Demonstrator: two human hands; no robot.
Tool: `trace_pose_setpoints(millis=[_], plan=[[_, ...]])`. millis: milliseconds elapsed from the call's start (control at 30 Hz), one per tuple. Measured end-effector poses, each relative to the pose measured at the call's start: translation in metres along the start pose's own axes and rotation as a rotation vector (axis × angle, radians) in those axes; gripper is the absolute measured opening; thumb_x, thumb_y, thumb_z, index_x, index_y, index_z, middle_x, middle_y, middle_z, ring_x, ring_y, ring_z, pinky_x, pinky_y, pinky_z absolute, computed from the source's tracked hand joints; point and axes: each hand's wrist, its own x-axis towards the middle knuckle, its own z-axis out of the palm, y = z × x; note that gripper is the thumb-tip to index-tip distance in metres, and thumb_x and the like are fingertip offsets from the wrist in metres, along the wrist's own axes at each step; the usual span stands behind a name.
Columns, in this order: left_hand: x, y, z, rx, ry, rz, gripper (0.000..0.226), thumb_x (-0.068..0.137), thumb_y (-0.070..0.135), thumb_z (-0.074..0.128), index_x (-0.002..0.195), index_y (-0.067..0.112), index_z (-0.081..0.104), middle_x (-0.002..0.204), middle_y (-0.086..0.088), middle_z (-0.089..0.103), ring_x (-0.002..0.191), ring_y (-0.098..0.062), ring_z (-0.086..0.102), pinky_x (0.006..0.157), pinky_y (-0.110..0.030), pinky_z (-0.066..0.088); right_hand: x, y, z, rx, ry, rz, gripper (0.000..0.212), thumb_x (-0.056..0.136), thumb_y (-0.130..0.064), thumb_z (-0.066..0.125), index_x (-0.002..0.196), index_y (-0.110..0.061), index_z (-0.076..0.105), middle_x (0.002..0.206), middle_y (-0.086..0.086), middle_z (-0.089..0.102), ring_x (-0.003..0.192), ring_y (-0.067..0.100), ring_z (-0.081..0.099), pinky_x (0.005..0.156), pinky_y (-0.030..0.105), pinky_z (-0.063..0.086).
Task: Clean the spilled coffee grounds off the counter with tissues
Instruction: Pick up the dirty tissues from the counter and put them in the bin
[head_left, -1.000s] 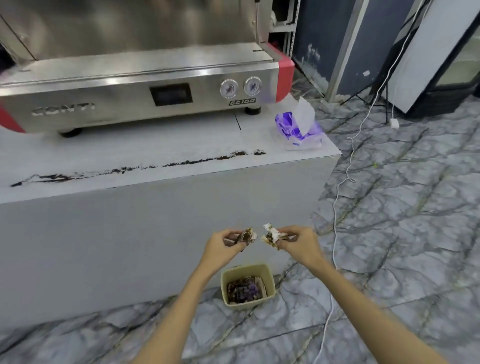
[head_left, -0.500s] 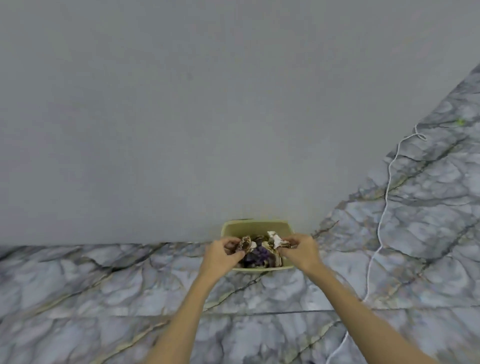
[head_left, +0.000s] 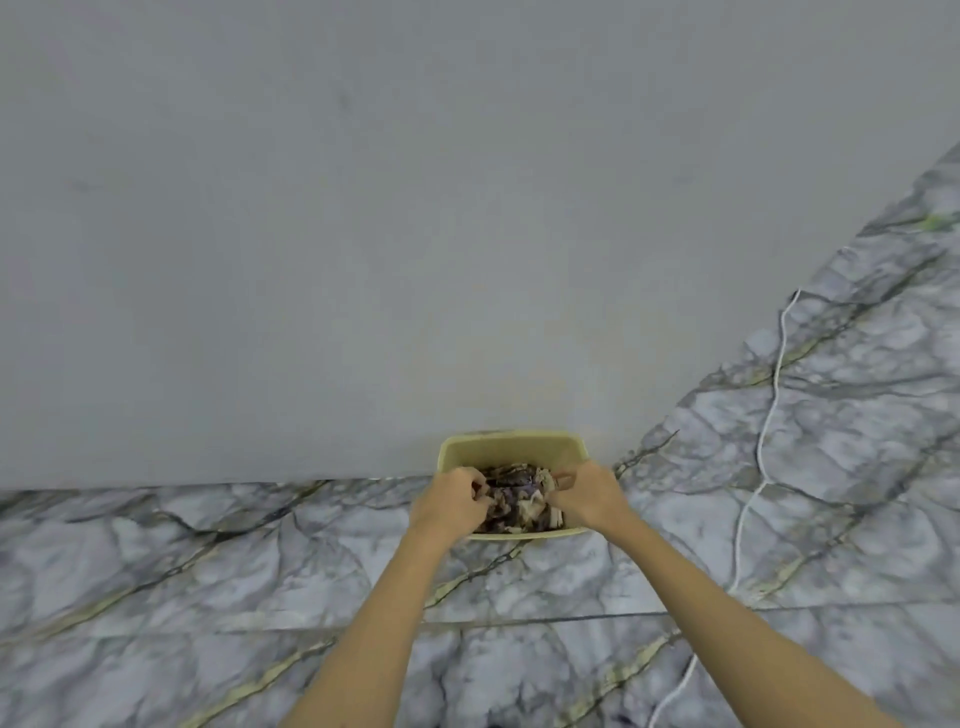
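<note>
Since half a second ago both hands have sunk lower into the yellow bin (head_left: 511, 447), and the white tissue wads they pinched no longer stand out from the soiled tissues (head_left: 517, 496) heaped inside. The left hand (head_left: 451, 501) and right hand (head_left: 586, 493) curl at the heap; whether either grips anything cannot be told. No writing is readable. The grey counter front (head_left: 363, 234) fills the upper view, its top cut off; a white cable (head_left: 769, 415) trails across the marble floor (head_left: 156, 571).

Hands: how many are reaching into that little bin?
2. The left hand is over the bin's left side, the right hand over its right, both among the soiled tissues.
</note>
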Motion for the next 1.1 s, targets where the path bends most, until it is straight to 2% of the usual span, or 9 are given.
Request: trace_pose_setpoints(millis=[67, 167, 267, 400, 467, 567, 633, 900, 1100], plan=[[-0.037, 0.025, -0.047, 0.079, 0.047, 0.034, 0.034, 0.092, 0.023, 0.045, 0.123, 0.017, 0.057, 0.121, -0.007, 0.064, 0.110, -0.027, 0.060, 0.091, -0.039, 0.052, -0.040, -0.037, -0.036, -0.045, -0.015, -0.041, 0.041, 0.084, -0.014, 0.059, 0.123, -0.005, 0.056, 0.113, 0.017, 0.067, 0.102, 0.027, 0.063, 0.082, 0.029, 0.051], [-0.100, 0.062, -0.125, 0.191, 0.126, 0.090, 0.035, 0.092, 0.019, 0.045, 0.125, 0.016, 0.055, 0.124, -0.008, 0.062, 0.114, -0.027, 0.058, 0.097, -0.040, 0.048, -0.103, -0.098, -0.092, -0.114, 0.014, -0.134, 0.035, 0.083, -0.011, 0.058, 0.117, -0.004, 0.061, 0.118, 0.015, 0.066, 0.106, 0.026, 0.062, 0.089, 0.032, 0.051], [-0.159, 0.087, -0.193, 0.266, 0.190, 0.117, 0.036, 0.093, 0.023, 0.045, 0.128, 0.017, 0.052, 0.126, -0.009, 0.060, 0.118, -0.027, 0.055, 0.099, -0.040, 0.044, -0.161, -0.153, -0.135, -0.198, 0.052, -0.219, 0.029, 0.082, -0.008, 0.058, 0.108, -0.001, 0.066, 0.113, 0.017, 0.068, 0.102, 0.027, 0.063, 0.089, 0.037, 0.051], [-0.213, 0.092, -0.268, 0.338, 0.263, 0.123, 0.037, 0.095, 0.029, 0.044, 0.130, 0.019, 0.049, 0.127, -0.009, 0.060, 0.117, -0.028, 0.056, 0.098, -0.041, 0.046, -0.209, -0.216, -0.163, -0.324, 0.101, -0.333, 0.037, 0.086, -0.012, 0.057, 0.122, -0.008, 0.057, 0.126, 0.013, 0.060, 0.114, 0.027, 0.056, 0.094, 0.035, 0.046], [-0.234, 0.082, -0.300, 0.365, 0.312, 0.123, 0.037, 0.095, 0.030, 0.044, 0.131, 0.020, 0.048, 0.128, -0.007, 0.060, 0.118, -0.028, 0.056, 0.098, -0.040, 0.046, -0.226, -0.248, -0.165, -0.343, 0.141, -0.370, 0.038, 0.084, -0.011, 0.057, 0.122, -0.011, 0.056, 0.125, 0.011, 0.060, 0.114, 0.028, 0.056, 0.092, 0.035, 0.046], [-0.259, 0.053, -0.341, 0.398, 0.367, 0.117, 0.037, 0.095, 0.030, 0.044, 0.131, 0.021, 0.048, 0.129, -0.005, 0.058, 0.119, -0.027, 0.054, 0.097, -0.036, 0.042, -0.246, -0.301, -0.156, -0.364, 0.178, -0.415, 0.038, 0.082, -0.015, 0.059, 0.120, -0.011, 0.058, 0.123, 0.010, 0.061, 0.111, 0.027, 0.057, 0.088, 0.032, 0.046], [-0.272, 0.027, -0.368, 0.406, 0.372, 0.115, 0.037, 0.094, 0.030, 0.044, 0.130, 0.021, 0.049, 0.129, -0.005, 0.058, 0.120, -0.025, 0.054, 0.098, -0.035, 0.041, -0.258, -0.341, -0.141, -0.360, 0.202, -0.439, 0.039, 0.081, -0.018, 0.062, 0.119, -0.011, 0.059, 0.123, 0.010, 0.061, 0.112, 0.026, 0.056, 0.091, 0.032, 0.046], [-0.315, -0.118, -0.500, 0.425, 0.461, 0.088, 0.037, 0.094, 0.030, 0.047, 0.129, 0.021, 0.050, 0.129, -0.005, 0.058, 0.121, -0.026, 0.053, 0.098, -0.035, 0.041, -0.290, -0.514, -0.035, -0.278, 0.214, -0.561, 0.039, 0.079, -0.017, 0.063, 0.119, -0.012, 0.061, 0.124, 0.007, 0.063, 0.115, 0.021, 0.057, 0.094, 0.029, 0.045], [-0.335, -0.209, -0.583, 0.358, 0.554, 0.049, 0.035, 0.094, 0.030, 0.046, 0.127, 0.020, 0.052, 0.124, -0.003, 0.061, 0.118, -0.022, 0.053, 0.101, -0.040, 0.038, -0.294, -0.630, 0.023, -0.273, 0.176, -0.661, 0.037, 0.077, -0.020, 0.067, 0.113, -0.010, 0.063, 0.116, 0.010, 0.063, 0.105, 0.022, 0.058, 0.083, 0.027, 0.046]])
